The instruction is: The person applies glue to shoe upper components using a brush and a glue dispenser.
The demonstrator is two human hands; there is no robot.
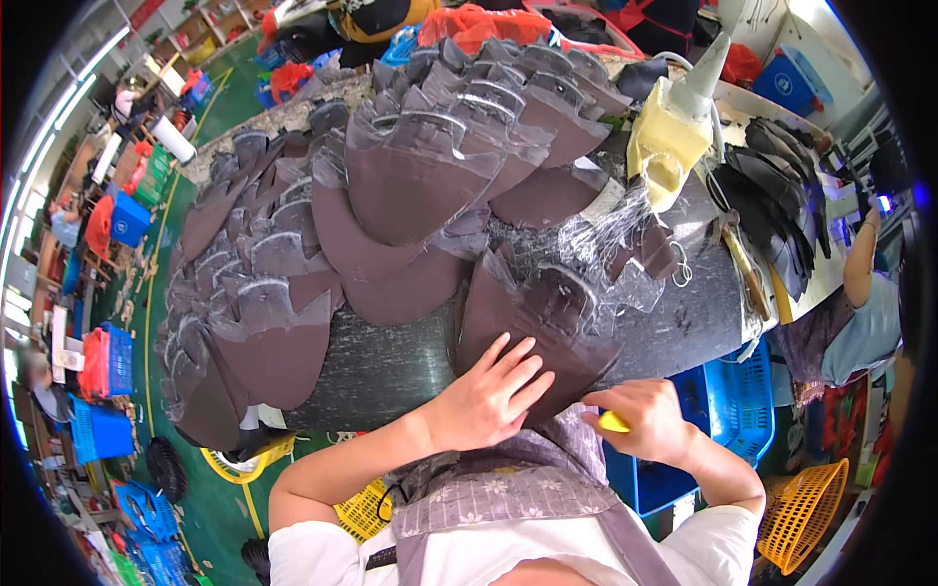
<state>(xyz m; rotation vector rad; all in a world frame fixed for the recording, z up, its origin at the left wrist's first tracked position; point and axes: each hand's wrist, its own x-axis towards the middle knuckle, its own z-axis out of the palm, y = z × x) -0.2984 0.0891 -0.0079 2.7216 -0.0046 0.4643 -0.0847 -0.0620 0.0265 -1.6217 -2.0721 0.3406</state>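
Observation:
A dark brown rounded panel with a raised, grey-edged curved top [523, 327] lies at the near edge of the dark worktable [391, 361]. My left hand [489, 396] rests on its lower part, fingers spread and flat. Just right of the panel's lower edge, my right hand [640, 415] is closed round a small tool with a yellow handle [614, 422]; its working end cannot be made out. Many like panels are heaped in overlapping piles [420, 176] ahead and to the left [274, 342]. Wispy clear threads [616, 234] lie beyond the panel under my hand.
At the far right of the table stands a pale yellow block [669, 137] topped by a grey cone. Black curved pieces [772, 195] are stacked beyond it. A blue crate [738, 400] sits below the table's right edge, near an orange-yellow basket [801, 513]. Another person's arm [862, 259] shows at right.

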